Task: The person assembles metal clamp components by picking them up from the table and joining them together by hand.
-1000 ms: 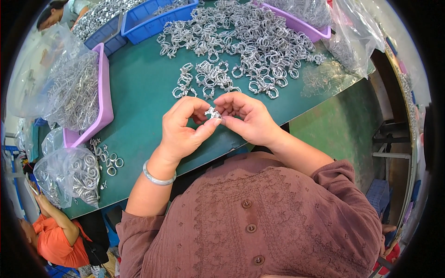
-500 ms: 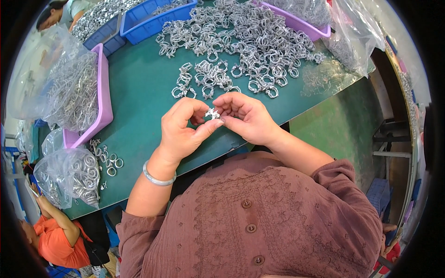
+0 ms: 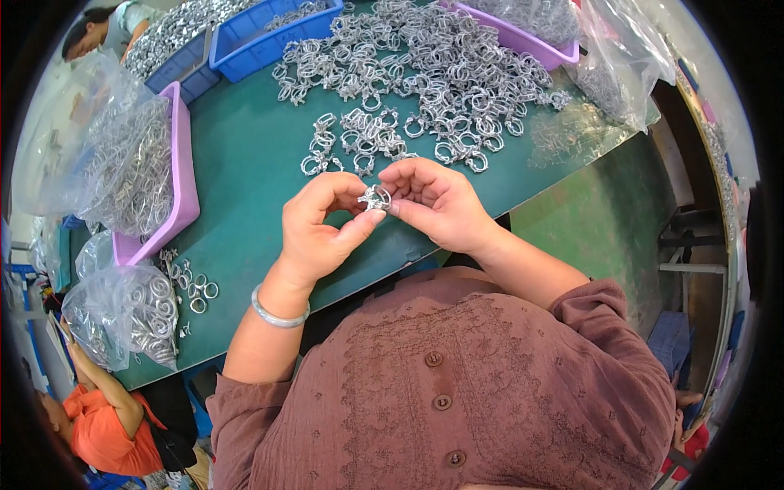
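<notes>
Between my hands, above the near edge of the green table [image 3: 245, 163], is a small silvery metal ring [image 3: 375, 198] with a branched, star-like top. My left hand [image 3: 320, 224] pinches it between thumb and fingers. From the other side, the curled fingers and thumb of my right hand [image 3: 437, 204] close on the ring's band. Just beyond my fingertips lies a small cluster of similar rings [image 3: 371, 135]. A large heap of silvery rings [image 3: 433, 65] spreads over the table behind it.
A purple tray [image 3: 184, 163] with bagged metal pieces stands at the left. Nearer is a clear bag of spiral pieces [image 3: 151, 306], with several loose rings [image 3: 198, 290] beside it. Blue bins [image 3: 245, 53] stand at the back left. A person in orange [image 3: 110, 429] is at lower left.
The ring has turned between my fingers, so its round band now shows on the right of the branched top. My hands have barely shifted.
</notes>
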`<act>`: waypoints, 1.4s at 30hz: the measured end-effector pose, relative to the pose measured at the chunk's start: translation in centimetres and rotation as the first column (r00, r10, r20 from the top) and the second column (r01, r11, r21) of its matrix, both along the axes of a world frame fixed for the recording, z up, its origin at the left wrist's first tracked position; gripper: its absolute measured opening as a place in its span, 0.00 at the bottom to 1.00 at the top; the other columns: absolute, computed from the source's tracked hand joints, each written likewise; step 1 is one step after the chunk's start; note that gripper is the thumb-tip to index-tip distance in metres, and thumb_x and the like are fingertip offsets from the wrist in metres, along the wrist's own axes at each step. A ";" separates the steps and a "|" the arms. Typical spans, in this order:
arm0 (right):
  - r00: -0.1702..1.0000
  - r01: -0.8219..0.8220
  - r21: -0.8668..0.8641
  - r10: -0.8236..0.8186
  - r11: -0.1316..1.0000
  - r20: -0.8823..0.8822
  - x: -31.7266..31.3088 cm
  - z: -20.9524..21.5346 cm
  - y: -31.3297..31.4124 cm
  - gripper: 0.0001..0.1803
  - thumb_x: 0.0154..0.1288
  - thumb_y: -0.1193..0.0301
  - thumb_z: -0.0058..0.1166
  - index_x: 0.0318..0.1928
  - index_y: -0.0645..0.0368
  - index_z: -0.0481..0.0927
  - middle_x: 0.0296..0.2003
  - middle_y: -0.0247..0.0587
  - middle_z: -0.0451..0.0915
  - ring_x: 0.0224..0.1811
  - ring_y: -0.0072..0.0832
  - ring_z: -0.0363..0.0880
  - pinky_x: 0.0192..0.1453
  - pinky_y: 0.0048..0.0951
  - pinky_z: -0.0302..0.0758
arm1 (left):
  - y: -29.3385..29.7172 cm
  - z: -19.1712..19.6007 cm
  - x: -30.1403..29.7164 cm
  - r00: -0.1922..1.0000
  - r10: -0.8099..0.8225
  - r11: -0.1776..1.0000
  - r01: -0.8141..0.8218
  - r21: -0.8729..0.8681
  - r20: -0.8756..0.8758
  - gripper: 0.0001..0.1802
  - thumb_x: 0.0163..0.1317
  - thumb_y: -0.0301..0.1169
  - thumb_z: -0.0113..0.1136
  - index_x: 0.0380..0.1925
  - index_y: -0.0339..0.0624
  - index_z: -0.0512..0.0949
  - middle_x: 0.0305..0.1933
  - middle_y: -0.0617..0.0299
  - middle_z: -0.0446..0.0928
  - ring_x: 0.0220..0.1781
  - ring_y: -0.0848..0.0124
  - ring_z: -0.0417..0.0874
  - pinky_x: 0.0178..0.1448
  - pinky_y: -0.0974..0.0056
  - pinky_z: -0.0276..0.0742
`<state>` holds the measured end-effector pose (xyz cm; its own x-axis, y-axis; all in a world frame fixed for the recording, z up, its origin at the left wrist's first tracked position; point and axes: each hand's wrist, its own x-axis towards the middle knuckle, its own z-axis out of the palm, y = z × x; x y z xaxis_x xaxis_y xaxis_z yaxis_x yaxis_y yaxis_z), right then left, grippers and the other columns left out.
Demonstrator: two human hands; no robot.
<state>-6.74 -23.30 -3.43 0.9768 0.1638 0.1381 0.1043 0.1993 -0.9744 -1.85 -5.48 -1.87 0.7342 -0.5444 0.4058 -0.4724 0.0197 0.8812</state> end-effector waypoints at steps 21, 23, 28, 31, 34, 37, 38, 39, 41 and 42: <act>0.989 0.110 -0.097 -0.099 0.989 0.112 0.0 1.0 -0.4 0.15 0.57 0.83 0.50 0.47 0.65 0.69 0.39 0.37 0.74 0.41 0.20 0.73 0.47 0.22 0.71 | 0.2 -0.5 0.3 0.943 -0.074 0.989 0.027 -0.147 -0.325 0.14 0.50 0.19 0.61 0.37 0.36 0.72 0.34 0.64 0.75 0.35 0.78 0.75 0.40 0.73 0.72; 0.990 0.096 -0.099 -0.084 0.990 0.112 0.0 0.8 -0.5 0.14 0.58 0.83 0.49 0.46 0.65 0.69 0.39 0.36 0.74 0.41 0.19 0.72 0.47 0.21 0.70 | 0.1 -0.3 0.3 0.937 -0.074 0.989 0.025 -0.145 -0.342 0.13 0.50 0.19 0.61 0.36 0.36 0.72 0.32 0.65 0.74 0.33 0.79 0.74 0.39 0.74 0.71; 0.983 0.151 -0.026 -0.147 0.988 0.114 0.2 0.2 0.0 0.11 0.56 0.79 0.53 0.41 0.65 0.74 0.33 0.32 0.75 0.34 0.16 0.71 0.40 0.18 0.71 | 0.1 -0.1 0.2 0.930 -0.069 0.990 0.020 -0.137 -0.361 0.12 0.50 0.20 0.61 0.35 0.36 0.72 0.31 0.66 0.73 0.32 0.80 0.73 0.37 0.75 0.71; 0.984 0.149 -0.032 -0.145 0.988 0.106 0.2 0.2 0.0 0.10 0.56 0.78 0.53 0.41 0.65 0.74 0.33 0.32 0.75 0.34 0.15 0.71 0.39 0.18 0.70 | 0.2 -0.2 0.3 0.929 -0.062 0.991 0.015 -0.129 -0.366 0.11 0.50 0.20 0.61 0.34 0.36 0.72 0.30 0.66 0.73 0.31 0.81 0.73 0.36 0.76 0.70; 0.985 0.147 -0.023 -0.144 0.989 0.100 0.1 0.4 0.1 0.10 0.57 0.78 0.53 0.40 0.64 0.74 0.33 0.32 0.75 0.34 0.15 0.71 0.39 0.17 0.70 | 0.2 -0.2 0.3 0.930 -0.057 0.993 0.014 -0.121 -0.363 0.11 0.50 0.20 0.61 0.34 0.36 0.72 0.30 0.67 0.73 0.31 0.81 0.72 0.36 0.76 0.69; 0.984 0.152 -0.030 -0.149 0.988 0.094 0.1 0.4 0.1 0.10 0.57 0.77 0.53 0.40 0.64 0.74 0.33 0.32 0.75 0.34 0.15 0.71 0.39 0.17 0.70 | 0.2 -0.3 0.4 0.931 -0.061 0.993 0.019 -0.119 -0.359 0.12 0.50 0.20 0.61 0.35 0.36 0.72 0.30 0.67 0.72 0.31 0.81 0.72 0.35 0.76 0.69; 0.984 0.156 -0.038 -0.152 0.987 0.088 0.1 0.5 0.0 0.10 0.57 0.78 0.52 0.41 0.64 0.74 0.33 0.32 0.75 0.34 0.15 0.71 0.39 0.17 0.70 | 0.2 -0.3 0.4 0.932 -0.065 0.992 0.022 -0.122 -0.357 0.12 0.51 0.20 0.61 0.36 0.36 0.71 0.30 0.67 0.72 0.31 0.81 0.72 0.36 0.76 0.69; 0.984 0.156 -0.037 -0.153 0.987 0.088 0.1 0.5 0.0 0.10 0.57 0.78 0.52 0.41 0.64 0.74 0.33 0.32 0.75 0.34 0.15 0.71 0.39 0.17 0.70 | 0.2 -0.3 0.4 0.932 -0.065 0.992 0.023 -0.121 -0.357 0.12 0.51 0.20 0.61 0.36 0.36 0.71 0.30 0.67 0.72 0.31 0.81 0.72 0.36 0.76 0.69; 0.984 0.155 -0.006 -0.154 0.988 0.086 0.0 0.6 0.0 0.10 0.58 0.78 0.51 0.42 0.64 0.73 0.34 0.33 0.75 0.35 0.15 0.72 0.40 0.17 0.70 | 0.2 -0.3 0.3 0.930 -0.077 0.992 0.036 -0.122 -0.359 0.13 0.51 0.19 0.60 0.37 0.37 0.71 0.31 0.67 0.72 0.32 0.81 0.72 0.37 0.76 0.70; 0.984 0.155 -0.006 -0.153 0.988 0.087 0.0 0.7 0.0 0.10 0.58 0.78 0.51 0.42 0.64 0.73 0.34 0.33 0.75 0.35 0.15 0.72 0.40 0.17 0.70 | 0.2 -0.3 0.3 0.930 -0.077 0.992 0.035 -0.122 -0.359 0.13 0.51 0.19 0.60 0.37 0.37 0.71 0.31 0.67 0.72 0.32 0.81 0.72 0.37 0.76 0.70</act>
